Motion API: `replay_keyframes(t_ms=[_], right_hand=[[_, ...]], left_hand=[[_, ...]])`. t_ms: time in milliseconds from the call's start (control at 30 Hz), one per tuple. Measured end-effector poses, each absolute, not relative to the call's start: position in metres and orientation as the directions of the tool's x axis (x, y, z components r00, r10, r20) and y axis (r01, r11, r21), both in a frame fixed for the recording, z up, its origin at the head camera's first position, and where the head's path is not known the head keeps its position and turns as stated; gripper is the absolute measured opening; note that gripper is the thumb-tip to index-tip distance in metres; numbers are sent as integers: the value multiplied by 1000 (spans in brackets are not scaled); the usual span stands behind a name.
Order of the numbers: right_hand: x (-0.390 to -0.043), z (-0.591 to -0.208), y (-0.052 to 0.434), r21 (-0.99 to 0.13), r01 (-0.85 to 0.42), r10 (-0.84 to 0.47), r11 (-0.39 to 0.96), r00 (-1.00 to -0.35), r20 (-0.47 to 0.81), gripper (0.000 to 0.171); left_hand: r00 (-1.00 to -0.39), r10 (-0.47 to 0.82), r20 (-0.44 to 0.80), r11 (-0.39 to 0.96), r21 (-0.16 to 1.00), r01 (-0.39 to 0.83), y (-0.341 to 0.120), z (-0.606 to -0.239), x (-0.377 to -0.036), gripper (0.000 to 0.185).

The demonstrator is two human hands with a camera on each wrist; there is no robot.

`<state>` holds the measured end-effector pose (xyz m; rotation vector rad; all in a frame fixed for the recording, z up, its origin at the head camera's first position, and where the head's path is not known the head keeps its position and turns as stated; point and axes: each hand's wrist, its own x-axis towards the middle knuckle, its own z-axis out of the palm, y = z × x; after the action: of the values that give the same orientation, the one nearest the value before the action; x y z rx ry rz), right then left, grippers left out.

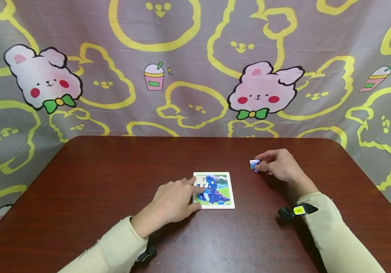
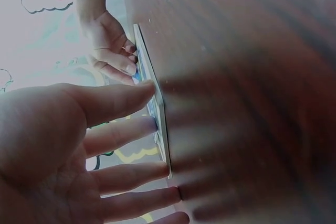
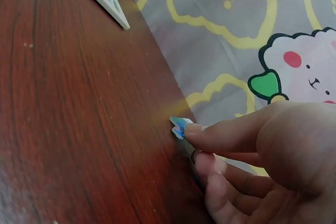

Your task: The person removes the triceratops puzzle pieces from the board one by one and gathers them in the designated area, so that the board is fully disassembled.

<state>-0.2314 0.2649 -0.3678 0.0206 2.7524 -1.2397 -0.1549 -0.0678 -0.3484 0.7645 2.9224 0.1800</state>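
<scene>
Hands at the puzzle (image 1: 214, 190)
Left hand (image 1: 173, 203) lay flat-fingered on it; right hand (image 1: 279, 165) pinched a piece (image 1: 254, 164) just beside.

A dark reddish-brown wooden table (image 1: 113, 197) with rounded far corners fills the lower half of the head view, its glossy top catching soft, even light. Behind it, across the whole upper half of the frame, hangs a grey fabric backdrop (image 1: 195, 45) printed with yellow bunny outlines, pink bunnies with green bows and small drink cups.
</scene>
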Motion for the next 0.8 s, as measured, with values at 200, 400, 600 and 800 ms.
replay_keyframes(t_ms=[200, 400, 600, 800], right_hand=[[-231, -368, 266, -700, 56, -33, 712, -993, -113, 35], [-231, -369, 262, -667, 48, -34, 743, -993, -110, 35], [-232, -371, 256, -651, 29, -46, 758, -994, -98, 31], [-232, -371, 253, -650, 24, -55, 760, -993, -102, 31]], left_hand=[[-867, 491, -88, 867, 149, 476, -68, -349, -155, 47], [-867, 491, -90, 867, 153, 475, -68, -348, -155, 47], [-869, 485, -97, 870, 153, 469, -67, -348, -156, 47], [-871, 480, -104, 873, 155, 463, -67, -347, -157, 47]])
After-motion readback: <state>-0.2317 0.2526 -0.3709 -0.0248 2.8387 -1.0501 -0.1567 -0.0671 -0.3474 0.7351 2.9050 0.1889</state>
